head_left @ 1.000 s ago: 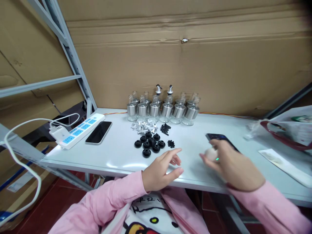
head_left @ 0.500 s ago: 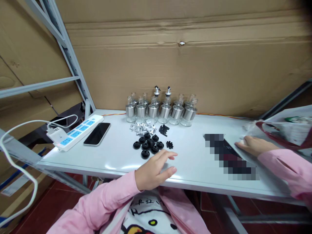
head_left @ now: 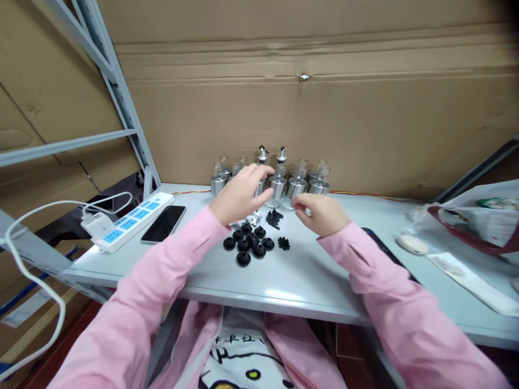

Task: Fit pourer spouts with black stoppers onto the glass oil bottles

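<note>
My left hand (head_left: 245, 192) is over the left part of the glass bottles with metal sleeves (head_left: 278, 186), fingers stretched out, thumb apart, holding nothing. It partly covers some white plastic parts (head_left: 254, 218). My right hand (head_left: 324, 213), slightly blurred, hovers in front of the bottles' right end with its fingers curled in; whatever may be inside is hidden. Silver pour spouts (head_left: 281, 155) top two bottles at the back. Nearer me lie a pile of round black stoppers (head_left: 244, 245), short black pieces (head_left: 274, 218) and a cluster of tiny black rings (head_left: 284, 243).
On the left are a white power strip (head_left: 138, 221) with a plugged-in charger and a phone (head_left: 164, 223). Under my right sleeve lies another dark flat device (head_left: 383, 246). Farther right sit a pale round object (head_left: 412, 244), a white strip (head_left: 472, 281) and a plastic bag (head_left: 482, 216).
My left hand has risen from the front edge to the bottles. My right hand has left the pale round object at the right and come in toward the bottles, its fingers now curled.
</note>
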A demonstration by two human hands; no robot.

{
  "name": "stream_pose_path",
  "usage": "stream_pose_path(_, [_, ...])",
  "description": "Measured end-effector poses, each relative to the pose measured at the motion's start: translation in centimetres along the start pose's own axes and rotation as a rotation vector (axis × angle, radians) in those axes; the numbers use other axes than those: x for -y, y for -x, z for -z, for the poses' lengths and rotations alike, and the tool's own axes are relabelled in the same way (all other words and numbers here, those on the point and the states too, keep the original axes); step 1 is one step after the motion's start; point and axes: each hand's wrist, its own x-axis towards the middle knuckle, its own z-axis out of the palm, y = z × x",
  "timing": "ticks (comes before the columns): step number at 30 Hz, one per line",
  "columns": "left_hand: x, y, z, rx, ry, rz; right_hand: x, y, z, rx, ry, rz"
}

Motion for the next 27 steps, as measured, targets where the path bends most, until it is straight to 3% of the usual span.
stream_pose_path(3, [3.0, -4.9, -1.7, 0.029, -0.11, 0.087, 1.3, -1.3, -2.7, -0.02, -0.086, 0.032])
stream_pose_path(6, [5.2, -9.2, -3.6, 0.066, -0.16, 0.203, 1.0, -1.5, -4.5, 0.019, -0.114, 0.013])
stream_pose_path(11, [5.2, -13.5, -6.6, 0.146, -0.271, 0.294, -0.6, -1.1, -5.8, 0.018, -0.2, -0.076])
stream_pose_path(17, [4.8, -15.9, -9.0, 0.111, -0.441, 0.261, -1.2, -1.0, -5.9, -0.041, -0.248, -0.075])
stream_pose_path(27, [5.0, -16.6, -9.1, 0.13, -0.362, 0.234, -1.2, -1.0, -5.8, -0.03, -0.289, -0.113])
